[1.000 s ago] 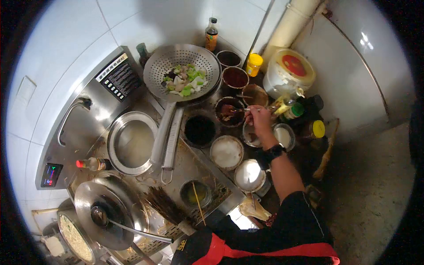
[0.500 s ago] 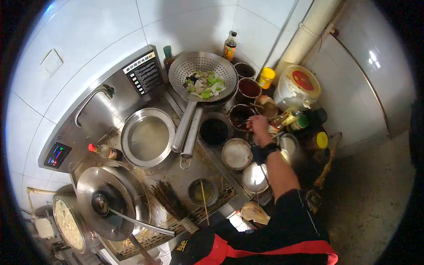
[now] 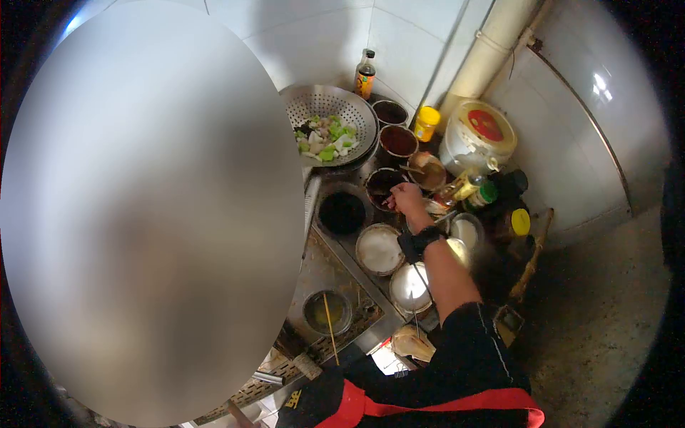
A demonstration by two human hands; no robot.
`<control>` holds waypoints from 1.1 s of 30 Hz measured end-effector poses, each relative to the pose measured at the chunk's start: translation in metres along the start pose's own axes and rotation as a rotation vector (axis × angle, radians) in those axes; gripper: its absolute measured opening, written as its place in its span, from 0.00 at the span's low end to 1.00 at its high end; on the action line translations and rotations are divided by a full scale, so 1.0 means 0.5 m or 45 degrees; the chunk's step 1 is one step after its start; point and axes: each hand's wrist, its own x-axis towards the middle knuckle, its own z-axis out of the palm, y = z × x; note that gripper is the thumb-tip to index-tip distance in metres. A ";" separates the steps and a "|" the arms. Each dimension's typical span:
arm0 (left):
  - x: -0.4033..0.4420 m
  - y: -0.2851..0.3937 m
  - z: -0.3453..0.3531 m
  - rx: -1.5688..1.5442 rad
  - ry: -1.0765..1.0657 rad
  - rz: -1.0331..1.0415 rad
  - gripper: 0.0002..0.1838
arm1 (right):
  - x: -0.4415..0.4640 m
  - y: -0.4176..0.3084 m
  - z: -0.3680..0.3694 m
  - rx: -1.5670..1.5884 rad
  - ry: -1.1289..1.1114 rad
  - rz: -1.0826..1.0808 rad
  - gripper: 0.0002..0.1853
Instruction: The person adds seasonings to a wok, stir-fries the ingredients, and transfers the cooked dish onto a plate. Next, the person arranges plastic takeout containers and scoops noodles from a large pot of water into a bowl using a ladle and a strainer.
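My right hand (image 3: 405,198), with a black band (image 3: 421,242) on its wrist, is reaching over a bowl of dark sauce (image 3: 380,182). Its fingers are pinched together at the bowl's near right rim; what they hold, if anything, is too small to make out. Just behind the hand is a bowl of brown seasoning (image 3: 427,171) with a spoon in it. A bowl of white granules (image 3: 379,249) and a bowl of black liquid (image 3: 342,212) lie nearer and to the left. My left hand is not in view.
A large grey blur hides the left half. A perforated strainer (image 3: 325,103) holds chopped green and white vegetables (image 3: 328,139). Sauce bottles (image 3: 364,74), a yellow-lidded jar (image 3: 427,124) and a white bucket (image 3: 478,135) stand behind. A glass bowl with a stick (image 3: 327,312) sits in front.
My right hand has shifted slightly left, staying at the dark sauce bowl. A grey blur now covers the left side, where the pans and whisk brush showed before.
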 end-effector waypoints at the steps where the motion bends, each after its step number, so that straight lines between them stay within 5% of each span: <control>1: 0.000 -0.007 -0.003 -0.004 0.024 -0.008 0.20 | -0.002 0.004 -0.007 0.129 0.007 0.027 0.09; 7: 0.012 -0.066 -0.010 -0.025 0.122 0.013 0.21 | -0.037 0.027 -0.061 0.910 0.115 0.038 0.08; 16: 0.116 -0.215 -0.018 -0.137 0.234 0.362 0.23 | -0.209 -0.120 -0.108 0.950 0.231 -0.310 0.07; 21: 0.056 -0.063 -0.028 -0.020 -0.046 0.071 0.50 | -0.379 -0.284 -0.027 0.767 0.053 -0.499 0.06; 22: 0.159 -0.227 -0.012 -0.138 0.050 0.762 0.45 | -0.415 -0.325 0.009 0.754 -0.124 -0.585 0.07; 23: 0.030 -0.061 -0.030 -0.124 0.042 0.290 0.38 | -0.461 -0.366 0.060 0.750 -0.299 -0.663 0.07; 26: 0.013 -0.087 -0.052 -0.721 -0.216 0.469 0.18 | -0.638 -0.470 0.280 0.505 -0.448 -0.473 0.10; 30: 0.065 -0.207 -0.091 -0.967 -0.580 0.421 0.17 | -0.779 -0.488 0.600 -0.090 -0.975 -0.517 0.15; 33: 0.164 -0.303 -0.086 -0.599 -0.797 0.302 0.21 | -0.818 -0.405 0.872 -0.052 -1.153 -1.004 0.16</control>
